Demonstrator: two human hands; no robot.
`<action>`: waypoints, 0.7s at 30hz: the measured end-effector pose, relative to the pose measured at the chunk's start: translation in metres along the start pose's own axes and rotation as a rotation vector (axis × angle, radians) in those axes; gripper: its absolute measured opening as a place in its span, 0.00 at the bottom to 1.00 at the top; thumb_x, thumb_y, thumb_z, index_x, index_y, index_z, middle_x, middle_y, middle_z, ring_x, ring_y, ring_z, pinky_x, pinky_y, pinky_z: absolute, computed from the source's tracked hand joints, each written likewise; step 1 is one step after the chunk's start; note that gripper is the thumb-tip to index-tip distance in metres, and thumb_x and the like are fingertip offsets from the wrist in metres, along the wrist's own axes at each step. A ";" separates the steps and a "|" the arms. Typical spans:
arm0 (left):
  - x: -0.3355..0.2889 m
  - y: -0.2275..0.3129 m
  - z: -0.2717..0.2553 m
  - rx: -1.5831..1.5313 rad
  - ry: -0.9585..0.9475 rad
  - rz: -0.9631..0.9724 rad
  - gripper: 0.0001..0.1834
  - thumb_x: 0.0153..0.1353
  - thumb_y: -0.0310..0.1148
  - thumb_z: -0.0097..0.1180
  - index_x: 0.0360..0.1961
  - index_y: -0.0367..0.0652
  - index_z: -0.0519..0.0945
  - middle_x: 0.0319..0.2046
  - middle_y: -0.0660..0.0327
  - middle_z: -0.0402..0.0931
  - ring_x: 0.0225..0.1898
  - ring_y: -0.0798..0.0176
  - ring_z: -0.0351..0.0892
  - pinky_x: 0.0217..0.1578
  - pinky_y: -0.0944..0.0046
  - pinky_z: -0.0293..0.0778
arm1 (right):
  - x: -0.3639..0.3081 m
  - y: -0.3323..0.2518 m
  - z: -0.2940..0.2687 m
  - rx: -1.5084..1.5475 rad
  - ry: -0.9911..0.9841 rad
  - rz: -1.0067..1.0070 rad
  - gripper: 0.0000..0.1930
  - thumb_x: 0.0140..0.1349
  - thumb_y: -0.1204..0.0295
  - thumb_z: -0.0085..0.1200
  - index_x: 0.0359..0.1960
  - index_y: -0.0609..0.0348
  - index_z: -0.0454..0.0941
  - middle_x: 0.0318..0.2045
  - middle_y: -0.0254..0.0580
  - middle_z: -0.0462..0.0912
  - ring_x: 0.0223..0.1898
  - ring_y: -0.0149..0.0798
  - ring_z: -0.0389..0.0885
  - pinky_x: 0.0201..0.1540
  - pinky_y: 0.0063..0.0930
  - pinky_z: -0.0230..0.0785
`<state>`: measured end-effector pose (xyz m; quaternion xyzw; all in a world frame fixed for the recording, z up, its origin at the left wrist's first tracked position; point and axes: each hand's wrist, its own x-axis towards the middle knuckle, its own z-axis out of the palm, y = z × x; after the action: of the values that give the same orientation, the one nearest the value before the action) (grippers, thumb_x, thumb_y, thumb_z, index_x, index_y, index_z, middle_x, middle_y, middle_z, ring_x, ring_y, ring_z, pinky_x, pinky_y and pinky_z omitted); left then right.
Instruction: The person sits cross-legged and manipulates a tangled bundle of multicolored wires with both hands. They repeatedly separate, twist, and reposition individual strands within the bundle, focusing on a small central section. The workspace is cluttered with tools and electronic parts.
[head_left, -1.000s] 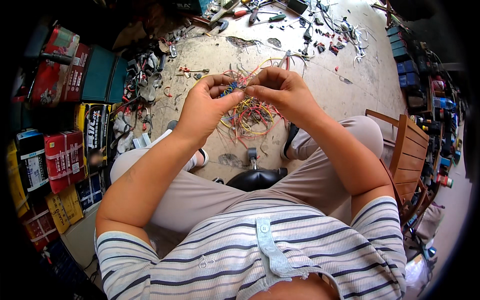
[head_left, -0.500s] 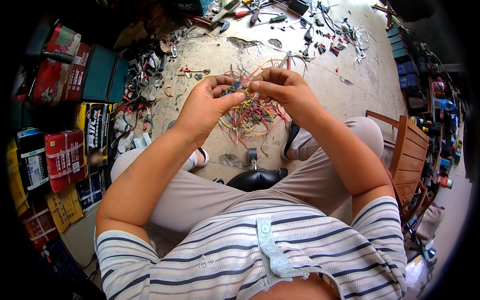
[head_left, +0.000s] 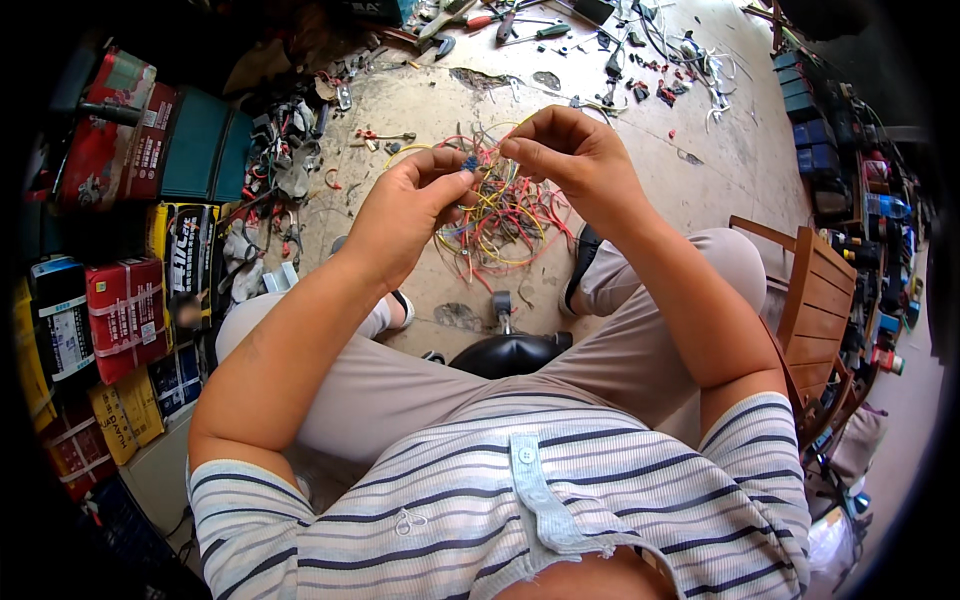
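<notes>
My left hand (head_left: 425,205) pinches a small dark-blue piece (head_left: 470,163), perhaps a plug connector, between thumb and forefinger. To its right, my right hand (head_left: 580,165) has thumb and forefinger pressed together; whatever they grip is too fine to make out. A small gap separates the fingertips of the two hands. Below and behind them on the floor lies a loose tangle of thin wires (head_left: 500,235), mostly red and yellow, partly covered by my fingers.
Screwdrivers (head_left: 545,33) and cable scraps (head_left: 710,75) lie at the far side of the floor. Stacked boxes (head_left: 128,300) and a pile of metal parts (head_left: 290,150) line the left. At right are a wooden chair (head_left: 820,300) and loaded shelves. A black stool (head_left: 510,355) stands between my legs.
My hands have moved slightly apart, and the blue piece now stays with my left fingers. My right hand has shifted a little right and upward.
</notes>
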<state>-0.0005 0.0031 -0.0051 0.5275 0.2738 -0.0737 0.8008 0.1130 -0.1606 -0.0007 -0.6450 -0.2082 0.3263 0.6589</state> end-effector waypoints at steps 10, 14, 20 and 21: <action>0.002 -0.003 -0.002 0.062 -0.002 0.036 0.11 0.58 0.27 0.58 0.41 0.37 0.74 0.33 0.61 0.78 0.34 0.71 0.79 0.37 0.74 0.75 | -0.003 0.008 0.009 -0.229 0.025 -0.263 0.06 0.55 0.76 0.60 0.31 0.64 0.76 0.24 0.33 0.79 0.26 0.21 0.75 0.30 0.18 0.68; 0.000 0.000 -0.001 0.072 0.015 0.034 0.10 0.57 0.26 0.58 0.40 0.37 0.74 0.33 0.61 0.78 0.34 0.70 0.79 0.38 0.74 0.76 | -0.004 0.008 0.011 -0.354 0.030 -0.325 0.06 0.53 0.77 0.60 0.31 0.63 0.76 0.23 0.35 0.79 0.24 0.22 0.75 0.27 0.19 0.68; -0.002 0.002 0.001 0.066 0.022 0.040 0.10 0.56 0.25 0.59 0.39 0.37 0.74 0.33 0.60 0.78 0.34 0.70 0.80 0.37 0.73 0.76 | -0.004 0.010 0.011 -0.374 0.025 -0.383 0.05 0.53 0.78 0.59 0.31 0.62 0.77 0.22 0.37 0.79 0.22 0.25 0.75 0.26 0.20 0.68; -0.002 0.002 0.001 0.063 0.022 0.035 0.10 0.56 0.25 0.59 0.39 0.37 0.74 0.33 0.60 0.78 0.34 0.70 0.80 0.37 0.73 0.76 | -0.003 0.011 0.011 -0.373 0.026 -0.388 0.05 0.53 0.78 0.59 0.31 0.62 0.77 0.22 0.37 0.79 0.22 0.25 0.75 0.26 0.20 0.68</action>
<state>-0.0007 0.0030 -0.0019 0.5578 0.2710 -0.0623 0.7820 0.1015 -0.1559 -0.0103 -0.7075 -0.3761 0.1413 0.5814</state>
